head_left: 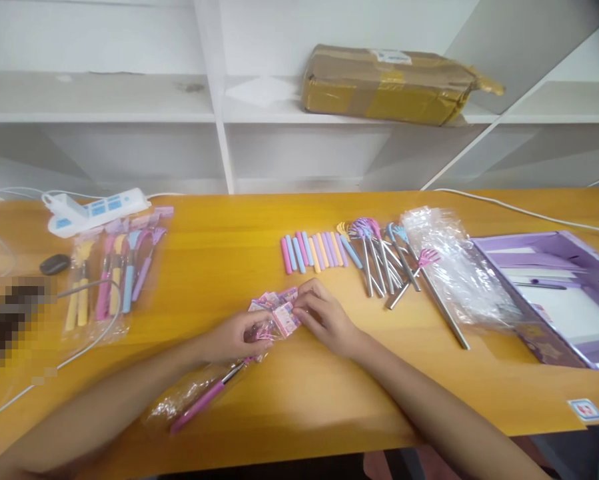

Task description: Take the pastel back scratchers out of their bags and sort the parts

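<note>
My left hand (242, 335) is closed around the head end of a back scratcher in a clear plastic bag; its pink handle (199, 408) and a short metal rod slant toward the table's front edge. Between the fingertips of my right hand (324, 317) is a small printed card (286, 320), held close to the left hand. More printed cards (264, 301) lie just behind, partly hidden by the fingers. Beyond the hands is a row of coloured handle sleeves (319, 252). To its right lie several metal back scratchers (379, 257) with coloured claw heads.
Bagged back scratchers (114, 280) lie at left, near a white power strip (99, 210), a black mouse (54, 265) and a white cable. At right are clear plastic bags (459, 273) and a purple box (574, 300). A taped carton (389, 87) sits on the shelf.
</note>
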A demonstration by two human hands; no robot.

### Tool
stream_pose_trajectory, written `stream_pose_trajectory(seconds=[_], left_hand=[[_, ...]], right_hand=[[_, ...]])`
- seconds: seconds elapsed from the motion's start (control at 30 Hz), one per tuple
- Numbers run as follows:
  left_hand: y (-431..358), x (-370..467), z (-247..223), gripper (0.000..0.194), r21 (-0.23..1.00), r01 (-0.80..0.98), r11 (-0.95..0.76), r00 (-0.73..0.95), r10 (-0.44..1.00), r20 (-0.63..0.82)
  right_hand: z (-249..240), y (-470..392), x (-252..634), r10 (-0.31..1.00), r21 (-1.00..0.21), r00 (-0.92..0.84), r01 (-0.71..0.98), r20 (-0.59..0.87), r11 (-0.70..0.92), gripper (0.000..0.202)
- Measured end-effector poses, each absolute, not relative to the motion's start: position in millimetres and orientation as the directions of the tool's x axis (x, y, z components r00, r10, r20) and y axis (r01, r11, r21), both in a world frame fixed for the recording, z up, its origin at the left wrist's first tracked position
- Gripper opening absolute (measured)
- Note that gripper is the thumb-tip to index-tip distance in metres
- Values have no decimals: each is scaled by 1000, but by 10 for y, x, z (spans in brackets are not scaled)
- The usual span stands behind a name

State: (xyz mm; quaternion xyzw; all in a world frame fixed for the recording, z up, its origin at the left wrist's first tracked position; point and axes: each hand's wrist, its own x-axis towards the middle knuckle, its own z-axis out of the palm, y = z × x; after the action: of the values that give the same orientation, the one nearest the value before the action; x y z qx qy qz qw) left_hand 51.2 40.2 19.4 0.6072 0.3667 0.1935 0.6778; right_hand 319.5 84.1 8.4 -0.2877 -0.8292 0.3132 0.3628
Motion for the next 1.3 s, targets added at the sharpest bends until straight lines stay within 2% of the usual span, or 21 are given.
stream_pose_trajectory(seconds=[0.2, 0.43, 0.57, 0.67, 0.77, 0.83, 0.93, 1.0, 1.07, 1.13, 1.2, 1.23, 1.3], left_hand=[[436, 475, 196, 41, 938, 158, 307, 688, 647, -328], [476, 382, 160, 35, 947, 201, 252, 748, 585, -314], [489, 360, 173, 34, 975, 192, 113, 813, 538, -222], [489, 363, 185, 30, 982, 170, 84, 829, 526, -189], [490, 368, 173, 32, 972, 175, 155, 818, 526, -231], [494, 374, 166, 34, 967, 178, 182, 801, 544, -250], [493, 394, 179, 36, 961, 157, 226, 783, 564, -261], [487, 411, 200, 39, 951, 123, 284, 778, 567, -270], [483, 421, 222, 43, 931, 96, 352, 777, 558, -291], [489, 421, 237, 45, 909, 60, 413, 795, 531, -294], [506, 412, 238, 45, 892, 33, 450, 835, 478, -272], [516, 406, 234, 46, 891, 26, 454, 854, 453, -255], [536, 395, 219, 47, 892, 25, 451, 877, 419, -236]], right_hand=[[99, 778, 3137, 748, -777, -514, 223, 420, 589, 10], [114, 805, 3169, 791, -773, -418, 265, 447, 576, 14], [38, 900, 3191, 863, -826, -318, 291, 392, 483, 25], [-25, 918, 3171, 855, -823, -420, 336, 305, 458, 18], [2, 896, 3182, 843, -785, -427, 375, 326, 493, 29], [66, 867, 3204, 803, -784, -461, 302, 377, 542, 36], [142, 794, 3192, 677, -809, -647, 156, 350, 567, 42], [146, 732, 3146, 614, -816, -736, 152, 283, 558, 38], [124, 682, 3099, 625, -819, -743, 191, 240, 541, 36], [101, 670, 3084, 745, -838, -606, 224, 280, 497, 40], [91, 708, 3112, 882, -865, -311, 249, 354, 436, 44], [92, 744, 3139, 908, -873, -197, 261, 370, 413, 45], [99, 835, 3205, 923, -875, -134, 296, 360, 384, 48]])
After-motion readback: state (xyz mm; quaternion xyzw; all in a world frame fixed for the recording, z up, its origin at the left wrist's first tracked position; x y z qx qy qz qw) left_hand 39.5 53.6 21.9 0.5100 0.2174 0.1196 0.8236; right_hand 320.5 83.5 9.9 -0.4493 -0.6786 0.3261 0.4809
